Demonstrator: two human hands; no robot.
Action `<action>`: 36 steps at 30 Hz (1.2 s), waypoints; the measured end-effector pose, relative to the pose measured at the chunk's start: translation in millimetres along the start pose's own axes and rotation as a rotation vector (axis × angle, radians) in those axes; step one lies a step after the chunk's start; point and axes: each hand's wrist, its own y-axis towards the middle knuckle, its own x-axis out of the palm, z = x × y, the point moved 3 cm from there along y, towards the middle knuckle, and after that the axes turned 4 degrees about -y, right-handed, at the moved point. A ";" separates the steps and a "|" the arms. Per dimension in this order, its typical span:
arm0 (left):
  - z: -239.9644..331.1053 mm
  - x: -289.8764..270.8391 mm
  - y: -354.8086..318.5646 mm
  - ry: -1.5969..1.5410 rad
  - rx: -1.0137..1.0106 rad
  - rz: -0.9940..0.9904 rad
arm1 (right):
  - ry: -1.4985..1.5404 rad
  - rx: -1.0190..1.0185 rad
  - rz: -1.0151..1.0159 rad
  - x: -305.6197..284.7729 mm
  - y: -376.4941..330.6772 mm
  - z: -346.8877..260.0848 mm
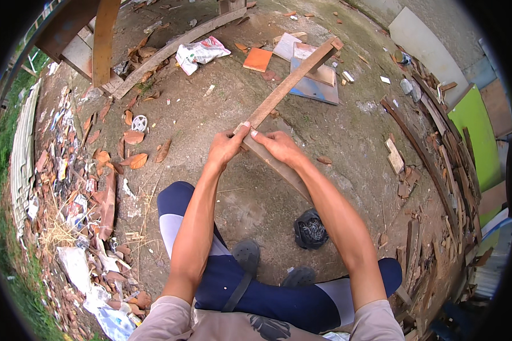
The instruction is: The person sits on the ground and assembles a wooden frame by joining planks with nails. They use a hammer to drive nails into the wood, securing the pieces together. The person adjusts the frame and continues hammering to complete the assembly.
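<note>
Both hands, the left hand (226, 146) and right hand (277, 145), close around a long wooden batten (293, 79) at its crossing with a second strip (279, 169), steadying them above the dirt ground (210, 113) near a black bag of nails (311, 229).

Lower stretch of the wooden plank (276, 165) runs under the right forearm (335, 210), its near end hidden; the wooden slat (293, 79) is covered where the left hand (226, 146) and right hand (279, 145) close round it, so the overlap with the plank is unclear; contents of the black bag (310, 228) are too small to tell; timber frame (77, 34) cut off at the top edge; person's torso cut off at the bottom edge; scrap pile (444, 165) fades into the dark rim.
</note>
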 end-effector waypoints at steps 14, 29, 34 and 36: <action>-0.6 -11.6 15.7 0.111 -0.021 -0.134 | -0.012 -0.089 -0.008 4.0 4.7 -1.0; 11.4 -13.0 8.8 0.140 -0.019 -0.115 | 0.013 -0.104 0.019 6.7 5.0 -5.1; 13.0 -10.4 5.9 0.140 -0.002 -0.112 | -0.055 -0.115 -0.039 10.1 5.8 -2.5; 18.1 -6.1 3.8 0.281 0.039 -0.044 | -0.083 -0.129 -0.043 7.5 3.2 10.9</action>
